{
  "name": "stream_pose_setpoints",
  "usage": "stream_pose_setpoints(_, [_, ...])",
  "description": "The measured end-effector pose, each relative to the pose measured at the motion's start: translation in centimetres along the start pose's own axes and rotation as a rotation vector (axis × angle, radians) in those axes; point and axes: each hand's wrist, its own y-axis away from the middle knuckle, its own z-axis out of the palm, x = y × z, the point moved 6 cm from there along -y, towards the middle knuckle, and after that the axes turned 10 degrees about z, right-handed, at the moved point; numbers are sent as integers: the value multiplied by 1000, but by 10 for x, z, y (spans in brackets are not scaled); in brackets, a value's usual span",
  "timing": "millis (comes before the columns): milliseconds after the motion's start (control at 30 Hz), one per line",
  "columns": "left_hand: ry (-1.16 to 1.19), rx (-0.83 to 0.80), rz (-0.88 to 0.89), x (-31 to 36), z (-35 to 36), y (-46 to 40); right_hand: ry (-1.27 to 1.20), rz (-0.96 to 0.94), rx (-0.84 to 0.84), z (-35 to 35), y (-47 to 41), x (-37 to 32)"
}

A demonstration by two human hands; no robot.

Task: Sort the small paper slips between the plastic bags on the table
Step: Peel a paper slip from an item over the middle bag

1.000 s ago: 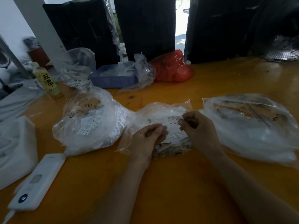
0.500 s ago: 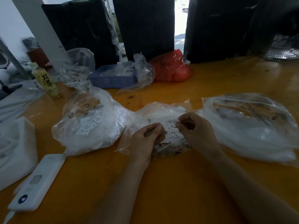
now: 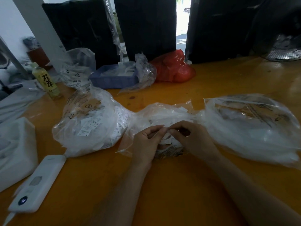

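Three slip-filled plastic bags on bench: left bag fullest; middle bag unsorted; right bag. Left hand, right hand: each grip pinching one slip. Sorting looks unfinished.

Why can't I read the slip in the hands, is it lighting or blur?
Head view: both. Bright daylight in the gaps between the dark panels leaves the table dim; the left hand and right hand, pinching the slip over the middle bag, look soft, so its print is unreadable; wide-angle bending warps the edges.
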Motion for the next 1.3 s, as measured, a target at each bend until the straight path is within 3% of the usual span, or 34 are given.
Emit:
stream_pose_setpoints(100, [-11,-11,12,0,-1,2,-8,-19,-11,2,2,-3])
stream_pose_setpoints(200, [-64,-36,68,4,1,1,-49,13,90,-8,1,0])
stream_pose_setpoints(300, [-301,16,244,22,-4,0,-44,19,197,-29,0,-6])
stream_pose_setpoints(400, [-530,266,554,64,-35,1,226,-5,526,-83,-1,-4])
stream_pose_setpoints(467, [-700,511,743,99,-70,0,462,151,692,-126,-1,14])
stream_pose_setpoints(500, [-794,603,760,112,-89,-3,591,261,671,-140,-2,27])
stream_pose_setpoints(567, [-979,682,632,125,-124,-14,799,462,439,-146,-7,56])
stream_pose_setpoints(667, [-1174,573,345,112,-150,-33,859,606,76,-124,-10,78])
stream_pose_setpoints(767, [-1311,389,223,94,-142,-45,799,647,80,-120,-14,84])
stream_pose_setpoints(867, [-1425,300,247,88,-134,-54,791,646,204,-126,-15,85])
stream_pose_setpoints(933, [-1390,294,243,89,-135,-57,751,611,283,-130,-14,79])
stream_pose_setpoints(1000, [-1361,409,264,96,-133,-53,712,524,382,-133,-14,70])
stream_pose_setpoints(1067, [-1312,560,392,111,-119,-40,601,390,509,-133,-14,59])
stream_pose_setpoints(1133, [-1180,597,592,119,-93,-27,406,271,612,-126,-11,45])
stream_pose_setpoints(1233, [-875,364,803,107,-42,-13,202,115,586,-103,-10,23])
stream_pose_setpoints(1300, [-743,142,752,88,-9,-5,-23,136,414,-78,-11,17])
